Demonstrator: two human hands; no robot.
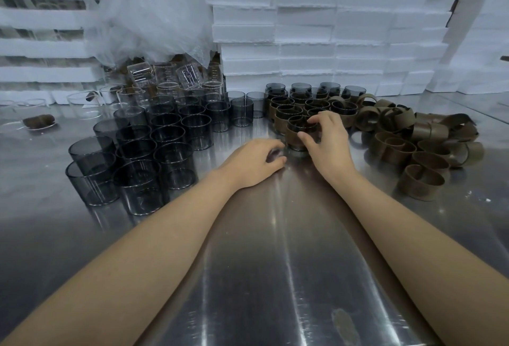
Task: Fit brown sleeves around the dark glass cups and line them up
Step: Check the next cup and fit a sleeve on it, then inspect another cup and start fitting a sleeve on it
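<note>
A dark glass cup wearing a brown sleeve (296, 133) stands on the steel table at the front of a cluster of several sleeved cups (303, 103). My right hand (327, 141) grips this front cup, fingers over its rim and thumb on the sleeve. My left hand (259, 161) rests on the table just left of the cup, fingers curled and holding nothing. Several bare dark glass cups (143, 150) stand in rows to the left. A heap of loose brown sleeves (413, 141) lies to the right.
Clear glass beakers (165, 78) are piled at the back left under crumpled plastic wrap (154, 15). Stacked white foam boxes (330, 28) wall off the back. A brown piece (40, 120) lies on a glass dish at far left. The steel table (275, 276) stretches toward me.
</note>
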